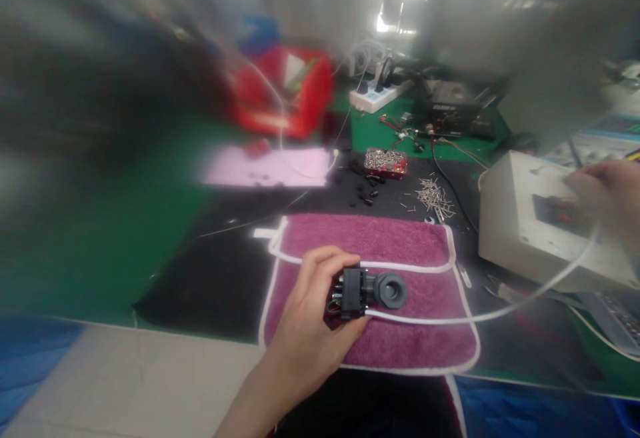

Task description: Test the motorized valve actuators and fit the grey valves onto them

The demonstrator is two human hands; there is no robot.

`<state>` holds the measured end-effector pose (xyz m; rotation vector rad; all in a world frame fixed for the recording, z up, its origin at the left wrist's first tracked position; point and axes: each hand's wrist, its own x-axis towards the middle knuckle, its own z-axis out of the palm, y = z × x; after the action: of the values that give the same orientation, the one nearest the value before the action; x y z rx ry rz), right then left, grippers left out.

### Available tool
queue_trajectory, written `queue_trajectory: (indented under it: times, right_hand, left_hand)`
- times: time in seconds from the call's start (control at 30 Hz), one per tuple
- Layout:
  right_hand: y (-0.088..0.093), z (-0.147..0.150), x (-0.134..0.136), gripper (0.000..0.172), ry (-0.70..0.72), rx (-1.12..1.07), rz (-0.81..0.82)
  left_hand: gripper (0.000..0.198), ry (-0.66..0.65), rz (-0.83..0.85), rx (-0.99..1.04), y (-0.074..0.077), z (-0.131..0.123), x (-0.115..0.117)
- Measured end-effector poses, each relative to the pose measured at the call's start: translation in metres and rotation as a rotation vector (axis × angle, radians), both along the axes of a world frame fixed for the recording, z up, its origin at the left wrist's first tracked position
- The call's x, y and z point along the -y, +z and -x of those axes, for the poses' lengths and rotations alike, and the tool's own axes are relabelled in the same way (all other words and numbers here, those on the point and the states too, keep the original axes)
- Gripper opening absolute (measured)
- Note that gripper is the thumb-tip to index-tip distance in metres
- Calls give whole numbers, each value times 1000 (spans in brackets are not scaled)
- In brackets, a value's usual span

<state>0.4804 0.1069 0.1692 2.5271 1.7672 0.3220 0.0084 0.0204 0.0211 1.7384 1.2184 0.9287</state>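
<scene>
A small black device (354, 293) with a round dark grey threaded fitting (391, 291) is held in my left hand (320, 311), fingers above and thumb below. Small wires show at its left side. The device is over a folded purple cloth (425, 338) with white edging. From its lower right corner a white cable (440, 322) curves toward the right. My right hand (610, 188), blurred, is at the far right over a light grey box (520, 238), near the cable's upper end. What its fingers hold, if anything, is too blurred to tell.
Behind the cloth, a small tray of metal pins (385, 161) stands beside loose pins (434, 198) and black parts (369, 197). Farther back are a red bin (285, 98), a white power strip (377, 97) and a black unit (453, 108). Tweezers (520, 295) lie right of the cloth.
</scene>
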Motion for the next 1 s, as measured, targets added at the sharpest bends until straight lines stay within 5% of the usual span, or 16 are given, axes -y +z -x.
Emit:
queue_trajectory:
  times: [0.2, 1.0]
  right_hand:
    - [-6, 7, 2, 58, 84, 152, 2]
    - [-4, 14, 6, 61, 131, 117, -25]
  left_hand:
    - [66, -2, -4, 0, 2, 1, 1]
    - [64, -17, 0, 17, 3, 0, 1]
